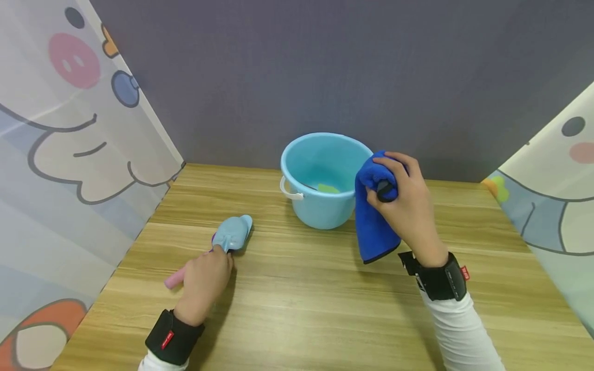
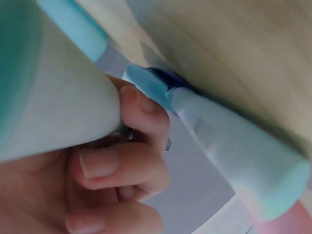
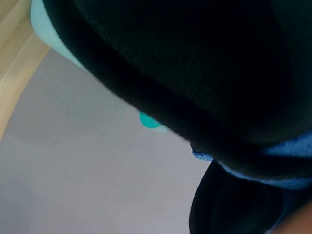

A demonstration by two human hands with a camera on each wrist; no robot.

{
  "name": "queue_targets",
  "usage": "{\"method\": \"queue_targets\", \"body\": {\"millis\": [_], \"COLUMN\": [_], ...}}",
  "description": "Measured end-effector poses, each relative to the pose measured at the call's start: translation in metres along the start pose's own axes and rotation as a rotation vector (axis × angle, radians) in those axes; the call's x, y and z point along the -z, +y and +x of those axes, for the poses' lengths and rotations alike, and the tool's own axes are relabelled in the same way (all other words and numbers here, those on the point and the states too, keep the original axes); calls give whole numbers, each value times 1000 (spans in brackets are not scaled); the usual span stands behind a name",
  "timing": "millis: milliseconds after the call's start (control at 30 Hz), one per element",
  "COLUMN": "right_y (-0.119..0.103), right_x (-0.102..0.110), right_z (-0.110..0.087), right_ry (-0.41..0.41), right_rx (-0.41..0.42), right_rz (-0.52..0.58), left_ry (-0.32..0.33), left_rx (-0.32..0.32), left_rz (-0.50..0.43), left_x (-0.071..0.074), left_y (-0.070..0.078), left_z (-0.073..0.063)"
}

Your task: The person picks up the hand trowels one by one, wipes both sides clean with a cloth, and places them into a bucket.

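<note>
My left hand (image 1: 206, 275) grips a light blue toy shovel (image 1: 232, 232) near its neck, low over the table's left side. A pink handle (image 1: 175, 279) sticks out beside that hand, and a bit of purple shows under the shovel's blade. In the left wrist view, curled fingers (image 2: 122, 165) stand by a large pale rounded form (image 2: 73, 97) close to the camera; what it is I cannot tell. With my right hand (image 1: 410, 203) I hold a blue towel (image 1: 375, 226) with black edging, bunched at the top and hanging down against the bucket's right side.
A light blue bucket (image 1: 320, 211) with a white handle (image 1: 291, 191) stands upright near the back panel (image 1: 325, 67). Inside it lies a yellow-green piece (image 1: 328, 188) beside a thin dark thing. Cartoon-printed curtains (image 1: 69, 129) flank the wooden table (image 1: 301, 309) on both sides.
</note>
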State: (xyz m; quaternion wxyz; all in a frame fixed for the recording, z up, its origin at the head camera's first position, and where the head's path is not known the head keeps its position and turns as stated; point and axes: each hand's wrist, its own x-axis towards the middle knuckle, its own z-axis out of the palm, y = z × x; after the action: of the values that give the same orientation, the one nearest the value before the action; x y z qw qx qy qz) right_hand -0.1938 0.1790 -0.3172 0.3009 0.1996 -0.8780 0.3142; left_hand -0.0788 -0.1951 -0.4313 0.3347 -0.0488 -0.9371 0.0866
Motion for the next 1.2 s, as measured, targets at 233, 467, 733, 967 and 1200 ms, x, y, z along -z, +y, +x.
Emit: {"method": "queue_targets", "body": {"millis": [233, 467, 733, 967, 1200], "right_y": [1, -4, -3, -2, -9], "right_x": [2, 6, 8, 9, 18], "right_z": [2, 3, 0, 2, -1], "right_ry": [5, 15, 15, 25, 121], "right_rx": [8, 3, 7, 21, 59], "right_rz": [-4, 16, 0, 3, 61], "left_ry": [28, 87, 108, 133, 52], "left_rx": [34, 75, 104, 74, 66], "left_rz": [-19, -100, -206, -283, -446], "left_x": [9, 28, 55, 75, 90], "left_y": [-5, -11, 2, 35, 69], "left_z": [17, 46, 85, 118, 140]}}
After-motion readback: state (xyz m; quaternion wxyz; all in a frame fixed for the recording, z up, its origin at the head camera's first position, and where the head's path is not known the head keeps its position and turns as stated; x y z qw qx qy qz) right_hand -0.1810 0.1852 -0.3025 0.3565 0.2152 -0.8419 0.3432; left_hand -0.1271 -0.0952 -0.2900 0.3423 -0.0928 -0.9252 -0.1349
